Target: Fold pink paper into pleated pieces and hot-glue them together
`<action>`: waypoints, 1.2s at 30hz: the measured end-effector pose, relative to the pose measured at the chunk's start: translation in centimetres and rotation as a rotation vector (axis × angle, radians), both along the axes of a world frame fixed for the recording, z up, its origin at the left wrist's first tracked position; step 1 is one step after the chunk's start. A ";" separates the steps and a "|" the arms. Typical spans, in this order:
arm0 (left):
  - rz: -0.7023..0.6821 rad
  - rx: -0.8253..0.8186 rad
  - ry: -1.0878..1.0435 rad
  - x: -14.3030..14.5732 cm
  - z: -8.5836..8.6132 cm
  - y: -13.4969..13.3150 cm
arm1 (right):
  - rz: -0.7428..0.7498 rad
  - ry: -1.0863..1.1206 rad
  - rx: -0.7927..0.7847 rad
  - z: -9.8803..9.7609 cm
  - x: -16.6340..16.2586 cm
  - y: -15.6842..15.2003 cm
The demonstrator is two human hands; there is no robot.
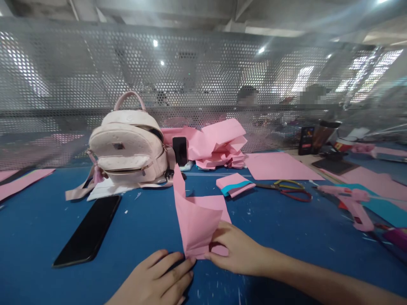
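blue tabletop [286,237], folded pink paper [197,220], long axis front-to-back, tip upward

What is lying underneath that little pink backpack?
A white sheet pokes out beneath the backpack, on the blue table. How far it reaches under is hidden.

Bare left hand [155,281], bare right hand [240,254], bare right forearm [318,281]

pink on blue
i see a folded pink paper sheet [199,220] on the scuffed blue table top [286,228], a glossy black phone [89,231], a pale pink leather backpack [127,148].
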State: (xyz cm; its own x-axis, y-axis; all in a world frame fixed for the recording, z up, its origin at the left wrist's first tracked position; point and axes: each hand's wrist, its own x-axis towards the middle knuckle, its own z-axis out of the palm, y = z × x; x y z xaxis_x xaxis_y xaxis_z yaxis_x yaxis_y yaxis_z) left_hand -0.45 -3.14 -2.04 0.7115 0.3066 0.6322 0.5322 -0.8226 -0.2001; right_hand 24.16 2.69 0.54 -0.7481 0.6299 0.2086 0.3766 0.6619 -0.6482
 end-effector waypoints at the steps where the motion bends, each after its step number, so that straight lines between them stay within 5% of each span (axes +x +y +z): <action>1: 0.005 -0.003 0.007 0.0 0.0 0.0 | -0.008 -0.006 0.015 0.0 0.0 0.0; 9: -0.052 -0.113 -0.101 0.1 1.2 -0.1 | 0.057 -0.090 0.186 -0.3 0.3 0.1; 13: 0.125 -0.452 -0.138 -0.9 1.4 0.5 | 0.032 -0.119 0.252 -0.4 0.4 -0.1; 15: 0.236 -0.498 -0.080 -1.2 1.3 0.7 | 0.016 -0.107 0.246 -0.4 0.4 -0.2; 23: 0.312 -0.176 0.252 0.0 -0.9 -0.3 | 0.032 -0.066 0.214 -0.6 0.1 -0.3; 36: 0.320 -0.152 0.279 0.8 -1.1 -0.4 | 0.042 -0.140 0.346 -0.5 -0.3 -0.2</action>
